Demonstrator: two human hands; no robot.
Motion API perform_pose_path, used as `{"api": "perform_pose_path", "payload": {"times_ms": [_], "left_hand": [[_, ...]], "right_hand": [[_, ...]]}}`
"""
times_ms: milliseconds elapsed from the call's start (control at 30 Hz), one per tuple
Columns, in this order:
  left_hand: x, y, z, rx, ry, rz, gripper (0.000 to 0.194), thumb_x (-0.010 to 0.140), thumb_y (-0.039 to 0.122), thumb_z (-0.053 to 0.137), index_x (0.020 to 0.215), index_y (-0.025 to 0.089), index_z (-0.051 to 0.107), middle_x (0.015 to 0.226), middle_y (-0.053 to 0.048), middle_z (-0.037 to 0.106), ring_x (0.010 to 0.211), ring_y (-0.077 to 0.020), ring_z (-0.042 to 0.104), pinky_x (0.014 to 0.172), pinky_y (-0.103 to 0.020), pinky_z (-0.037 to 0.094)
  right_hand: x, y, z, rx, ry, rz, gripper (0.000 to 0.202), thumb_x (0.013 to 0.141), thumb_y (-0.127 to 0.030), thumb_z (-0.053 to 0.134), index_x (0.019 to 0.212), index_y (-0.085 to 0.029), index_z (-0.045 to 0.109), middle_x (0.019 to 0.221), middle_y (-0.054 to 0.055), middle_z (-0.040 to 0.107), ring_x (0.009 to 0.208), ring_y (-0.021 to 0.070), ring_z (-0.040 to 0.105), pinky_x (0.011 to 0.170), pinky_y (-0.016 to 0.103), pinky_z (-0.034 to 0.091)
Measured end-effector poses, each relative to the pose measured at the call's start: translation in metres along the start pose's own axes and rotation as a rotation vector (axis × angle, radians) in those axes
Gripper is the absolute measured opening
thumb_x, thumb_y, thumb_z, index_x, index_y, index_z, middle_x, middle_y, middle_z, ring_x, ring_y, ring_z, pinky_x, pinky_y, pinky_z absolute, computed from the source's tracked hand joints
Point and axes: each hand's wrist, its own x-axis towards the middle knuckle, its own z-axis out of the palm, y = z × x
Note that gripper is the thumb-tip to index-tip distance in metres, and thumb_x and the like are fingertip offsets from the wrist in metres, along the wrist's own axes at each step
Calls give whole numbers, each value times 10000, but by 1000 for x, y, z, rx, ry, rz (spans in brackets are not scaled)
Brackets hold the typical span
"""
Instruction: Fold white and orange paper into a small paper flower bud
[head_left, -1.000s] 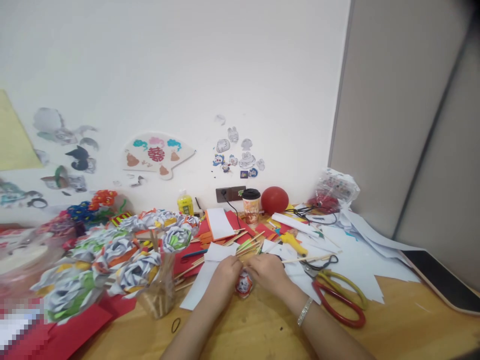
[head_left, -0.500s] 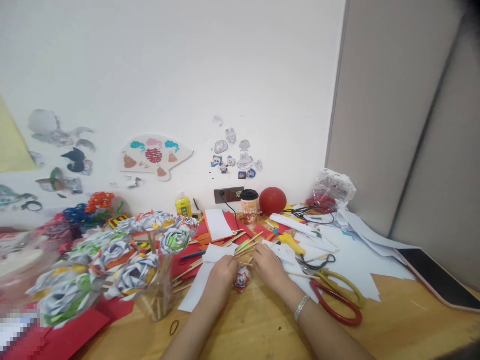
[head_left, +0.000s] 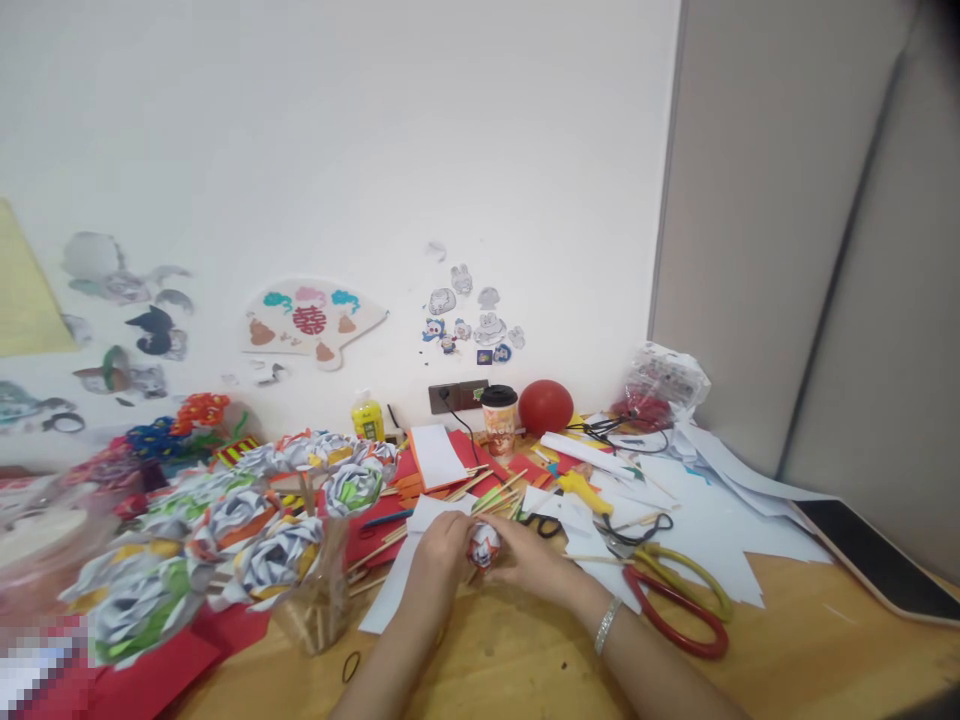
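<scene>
A small paper flower (head_left: pixel 484 546), white with orange-red edges, sits between my two hands near the middle of the table. My right hand (head_left: pixel 525 562) curls round its right side, with the thumb below and the fingers above. From the other side my left hand (head_left: pixel 441 552) closes against it, its fingertips partly hidden. Under my left hand lies a strip of white paper (head_left: pixel 396 585). Thin wooden sticks (head_left: pixel 499 497) are scattered just beyond the flower. Black-handled scissors (head_left: pixel 546 525) rest close to my right hand.
Finished paper flowers (head_left: pixel 277 550) and a clear cup of sticks (head_left: pixel 319 590) crowd the left. Red-handled scissors (head_left: pixel 679 612), a yellow glue gun (head_left: pixel 585 490) and paper sheets (head_left: pixel 697 520) lie right. A lidded paper cup (head_left: pixel 500 420), red balloon (head_left: pixel 545 407) and glue bottle (head_left: pixel 367 415) stand behind.
My right hand has moved left and toward me and now wraps the paper flower, which has risen slightly between both hands. The black-handled scissors have come into view.
</scene>
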Motion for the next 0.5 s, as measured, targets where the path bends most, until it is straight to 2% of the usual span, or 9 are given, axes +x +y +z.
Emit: {"api": "perform_pose_path", "payload": {"times_ms": [167, 333, 500], "left_hand": [[-1, 1, -3, 47, -55, 32, 191, 766, 82, 421, 842, 148, 583, 785, -78, 593, 724, -191, 550, 635, -311, 473], [0, 2, -7, 152, -68, 126, 187, 774, 75, 426, 884, 130, 568, 806, -88, 587, 736, -195, 543, 637, -303, 467], [3, 2, -7, 229, -69, 180, 160, 774, 95, 451, 884, 126, 564, 805, -88, 589, 727, -197, 549, 636, -304, 469]], "right_hand": [[4, 4, 6, 150, 69, -13, 610, 678, -148, 663, 1243, -247, 456, 1258, 62, 509, 1156, 232, 458, 993, 387, 327], [3, 1, 5, 258, 49, 18, 600, 670, -116, 651, 1229, -243, 476, 1254, 62, 512, 1121, 230, 491, 949, 383, 386], [2, -7, 1, 294, 12, -33, 560, 678, -103, 630, 1204, -243, 500, 1208, 49, 549, 1095, 226, 510, 941, 378, 393]]}}
